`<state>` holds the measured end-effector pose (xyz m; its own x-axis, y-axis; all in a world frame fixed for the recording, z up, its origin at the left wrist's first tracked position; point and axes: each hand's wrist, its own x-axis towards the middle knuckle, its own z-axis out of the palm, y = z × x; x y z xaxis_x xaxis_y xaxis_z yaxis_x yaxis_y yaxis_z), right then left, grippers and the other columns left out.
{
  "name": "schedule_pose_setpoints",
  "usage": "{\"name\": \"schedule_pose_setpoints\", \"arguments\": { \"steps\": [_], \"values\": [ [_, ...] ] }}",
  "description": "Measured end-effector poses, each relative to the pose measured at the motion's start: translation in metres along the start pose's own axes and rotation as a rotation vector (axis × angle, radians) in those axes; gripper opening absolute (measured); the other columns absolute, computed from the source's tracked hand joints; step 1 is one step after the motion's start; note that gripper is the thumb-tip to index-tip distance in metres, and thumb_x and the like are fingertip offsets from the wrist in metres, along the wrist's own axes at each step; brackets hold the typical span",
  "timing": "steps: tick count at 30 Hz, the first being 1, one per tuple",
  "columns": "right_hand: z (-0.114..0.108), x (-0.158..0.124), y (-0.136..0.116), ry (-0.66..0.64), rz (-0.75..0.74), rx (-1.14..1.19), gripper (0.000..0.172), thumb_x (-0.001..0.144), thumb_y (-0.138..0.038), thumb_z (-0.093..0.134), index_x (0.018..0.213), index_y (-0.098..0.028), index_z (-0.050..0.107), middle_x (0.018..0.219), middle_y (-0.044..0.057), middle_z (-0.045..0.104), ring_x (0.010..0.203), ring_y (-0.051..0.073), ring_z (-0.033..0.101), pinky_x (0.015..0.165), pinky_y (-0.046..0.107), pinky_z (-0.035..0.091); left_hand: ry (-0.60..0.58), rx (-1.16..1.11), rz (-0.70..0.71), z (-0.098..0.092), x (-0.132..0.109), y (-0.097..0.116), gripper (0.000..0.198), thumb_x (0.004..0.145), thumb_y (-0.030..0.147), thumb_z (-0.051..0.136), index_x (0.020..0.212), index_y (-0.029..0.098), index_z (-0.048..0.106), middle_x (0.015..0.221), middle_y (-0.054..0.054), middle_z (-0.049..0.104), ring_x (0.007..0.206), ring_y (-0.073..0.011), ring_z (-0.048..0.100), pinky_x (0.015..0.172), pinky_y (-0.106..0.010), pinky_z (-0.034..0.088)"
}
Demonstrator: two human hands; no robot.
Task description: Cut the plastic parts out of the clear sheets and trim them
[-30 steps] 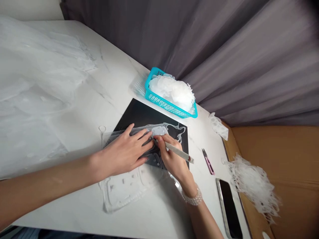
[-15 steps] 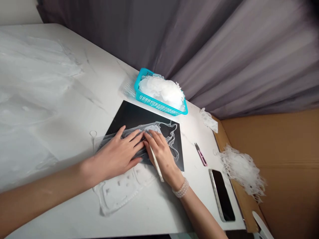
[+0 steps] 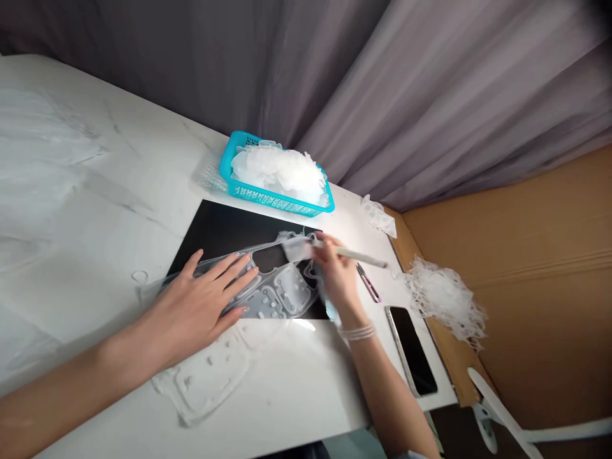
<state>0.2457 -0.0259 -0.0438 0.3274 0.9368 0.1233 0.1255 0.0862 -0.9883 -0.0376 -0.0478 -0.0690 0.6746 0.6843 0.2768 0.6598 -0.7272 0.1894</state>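
My left hand (image 3: 203, 299) lies flat, fingers spread, on a clear moulded plastic sheet (image 3: 291, 290). The sheet rests partly on a black mat (image 3: 220, 223) and overhangs its front edge onto the white table. Several raised rounded shapes show in it, with a cut-out opening beside my left fingertips. My right hand (image 3: 338, 277) is closed around a slim white pen-like tool (image 3: 361, 256), which points right. At its fingertips is a small translucent piece (image 3: 294, 247), blurred by motion, above the mat's right part. The tool's working tip is hidden or blurred.
Behind the mat stands a turquoise basket (image 3: 280, 203) heaped with translucent pieces. To the right are pink-handled snips (image 3: 369, 284), a phone (image 3: 412, 350), a tangle of clear scraps (image 3: 447, 299) and a cardboard box (image 3: 516, 255). Clear plastic sheets (image 3: 38, 153) lie at left.
My right hand has moved right and up from beside my left hand, turning the pen-like tool sideways. A translucent piece now shows at its fingertips, and an opening shows in the sheet. The view has shifted.
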Motion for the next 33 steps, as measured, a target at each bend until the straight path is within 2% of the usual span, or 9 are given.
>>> {"name": "schedule_pose_setpoints", "arguments": {
  "steps": [4, 7, 9, 12, 16, 19, 22, 28, 33],
  "values": [
    [-0.057, 0.021, -0.002, 0.165, 0.237, 0.211, 0.027, 0.078, -0.04, 0.076, 0.096, -0.021, 0.07, 0.075, 0.001, 0.073, 0.08, 0.017, 0.072, 0.082, 0.032, 0.059, -0.031, -0.012, -0.017, -0.007, 0.002, 0.001, 0.053, 0.101, 0.038, 0.038, 0.152, 0.025, 0.041, 0.158, -0.011, 0.04, 0.143, -0.0323, 0.04, 0.119, -0.064, 0.009],
    [-0.049, 0.008, -0.016, 0.077, 0.187, 0.268, 0.028, 0.083, -0.041, 0.074, 0.102, -0.021, 0.07, 0.082, 0.003, 0.076, 0.086, 0.018, 0.074, 0.089, 0.036, 0.058, -0.049, -0.136, -0.011, -0.022, 0.013, 0.001, 0.05, 0.098, 0.046, 0.044, 0.142, 0.023, 0.055, 0.149, -0.011, 0.053, 0.139, -0.0323, 0.044, 0.12, -0.063, 0.005],
    [-0.025, -0.012, -0.032, -0.008, 0.072, 0.239, 0.025, 0.091, -0.043, 0.065, 0.107, -0.024, 0.071, 0.095, 0.005, 0.077, 0.095, 0.02, 0.073, 0.095, 0.038, 0.056, -0.05, -0.349, -0.1, -0.036, 0.028, 0.003, 0.047, 0.098, 0.05, 0.043, 0.128, 0.022, 0.066, 0.135, -0.01, 0.065, 0.133, -0.0302, 0.052, 0.12, -0.058, 0.016],
    [0.007, -0.044, -0.06, -0.278, -0.144, -0.017, 0.024, 0.099, -0.038, 0.054, 0.111, -0.029, 0.073, 0.115, 0.004, 0.074, 0.108, 0.021, 0.07, 0.099, 0.041, 0.054, -0.054, -0.919, -0.497, -0.05, 0.056, 0.01, 0.056, 0.096, 0.059, 0.037, 0.11, 0.019, 0.074, 0.11, -0.012, 0.075, 0.105, -0.0285, 0.068, 0.094, -0.045, 0.052],
    [0.016, -0.062, -0.081, -0.803, -0.326, -0.28, 0.028, 0.101, -0.037, 0.05, 0.119, -0.029, 0.071, 0.125, 0.003, 0.071, 0.125, 0.022, 0.061, 0.109, 0.043, 0.046, -0.198, -1.509, -0.751, -0.044, 0.081, 0.016, 0.046, 0.082, 0.059, 0.061, 0.084, 0.016, 0.077, 0.082, -0.012, 0.076, 0.075, -0.0241, 0.072, 0.062, -0.03, 0.055],
    [0.011, -0.047, -0.077, -0.569, -0.261, -0.275, 0.035, 0.104, -0.044, 0.039, 0.104, -0.024, 0.069, 0.109, 0.006, 0.076, 0.106, 0.021, 0.069, 0.095, 0.038, 0.051, -0.136, -1.454, -0.793, -0.036, 0.082, 0.018, 0.017, 0.071, 0.033, 0.078, 0.077, 0.018, 0.077, 0.078, -0.008, 0.076, 0.073, -0.0211, 0.072, 0.063, -0.027, 0.055],
    [0.014, -0.02, -0.067, -0.333, -0.112, -0.319, 0.034, 0.101, -0.043, 0.044, 0.077, -0.021, 0.054, 0.081, 0.005, 0.073, 0.079, 0.017, 0.067, 0.074, 0.031, 0.049, -0.109, -1.419, -0.776, -0.033, 0.076, 0.019, 0.017, 0.072, 0.031, 0.078, 0.084, 0.019, 0.078, 0.081, -0.009, 0.078, 0.076, -0.0236, 0.074, 0.066, -0.03, 0.057],
    [0.044, 0.008, -0.052, -0.585, 0.029, -0.191, 0.045, 0.078, -0.026, 0.067, 0.065, -0.024, 0.024, 0.058, -0.009, 0.027, 0.053, 0.008, 0.027, 0.05, 0.024, 0.02, -0.055, -1.163, -0.674, -0.034, 0.072, 0.024, 0.024, 0.075, 0.033, 0.078, 0.094, 0.018, 0.08, 0.079, -0.008, 0.079, 0.073, -0.0255, 0.075, 0.06, -0.028, 0.055],
    [0.044, 0.013, -0.033, -0.398, -0.189, -0.363, 0.037, 0.074, -0.016, 0.06, 0.065, -0.023, 0.024, 0.062, -0.007, 0.026, 0.06, 0.01, 0.028, 0.056, 0.026, 0.023, 0.191, -0.891, -0.631, -0.038, 0.068, 0.031, 0.016, 0.077, 0.029, 0.075, 0.088, 0.021, 0.082, 0.088, -0.005, 0.08, 0.081, -0.0283, 0.076, 0.067, -0.029, 0.058]
  ]
}}
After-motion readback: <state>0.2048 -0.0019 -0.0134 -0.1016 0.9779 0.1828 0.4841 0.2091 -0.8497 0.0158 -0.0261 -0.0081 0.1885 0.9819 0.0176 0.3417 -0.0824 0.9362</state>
